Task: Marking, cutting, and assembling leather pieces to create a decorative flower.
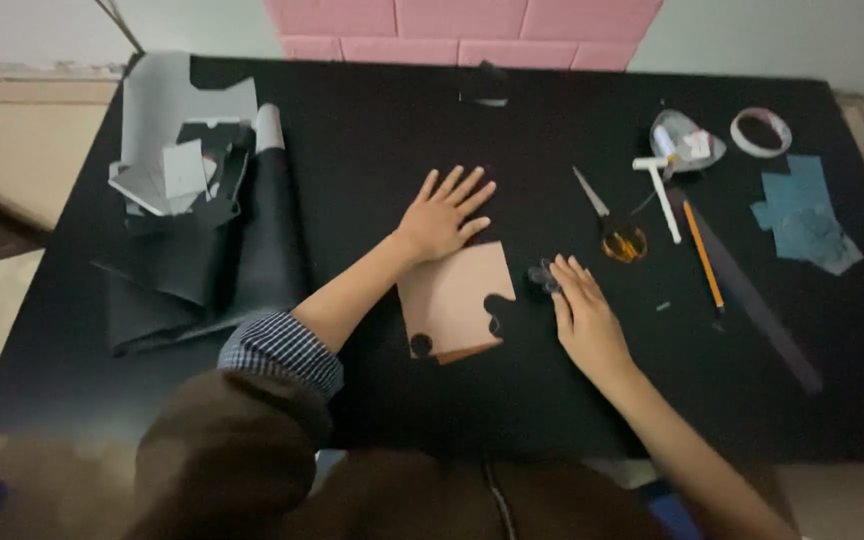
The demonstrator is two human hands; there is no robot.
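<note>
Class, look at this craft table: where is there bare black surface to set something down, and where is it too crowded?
Bare patches: the stretch of table between the paper pile and the scissors, beyond the left hand; also the near right corner, below the dark strip. Crowded: the far right, around the pencil, tape roll and blue scraps, and the left pile.

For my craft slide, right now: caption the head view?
Left hand flat above tan card, right hand fingering small black piece beside scissors.
</note>
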